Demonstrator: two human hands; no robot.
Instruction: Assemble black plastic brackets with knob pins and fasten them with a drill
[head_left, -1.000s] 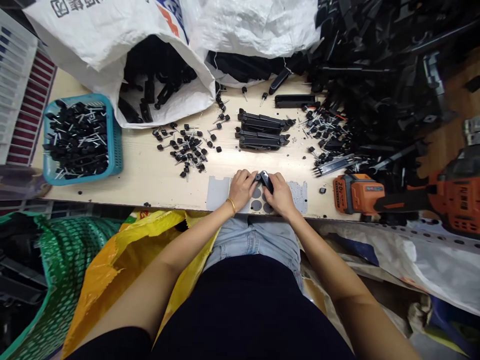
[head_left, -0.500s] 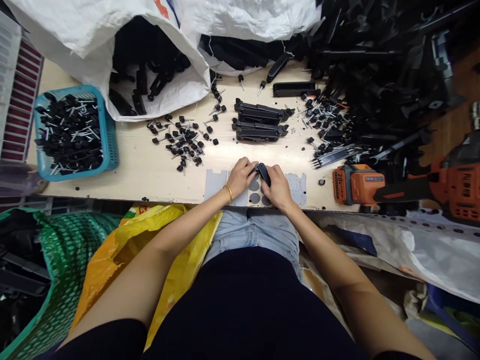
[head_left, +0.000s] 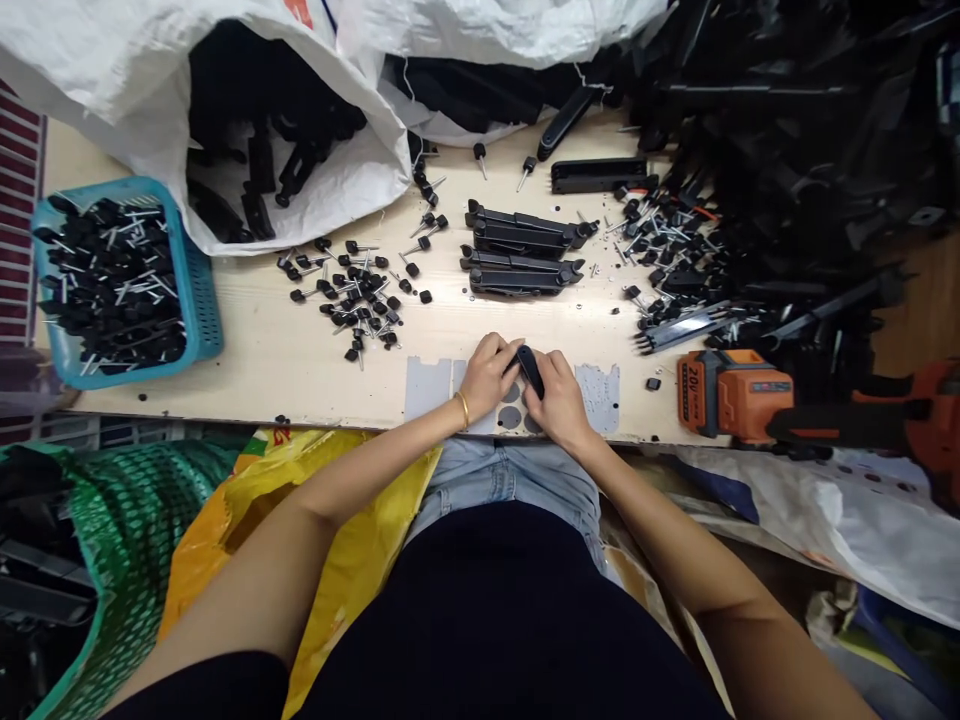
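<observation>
on the table, a filled blue basket stands well left of folded black assemblies, which look done. the right hand grips a black part near the table's front edge, the left hand pinching its far end; it seems unfinished, and loose knobbed bolts remain.

Teal basket: one. Right of it: hands, two; orange power tool, one. Beyond it: white sacks, two (screws uncountable).
</observation>
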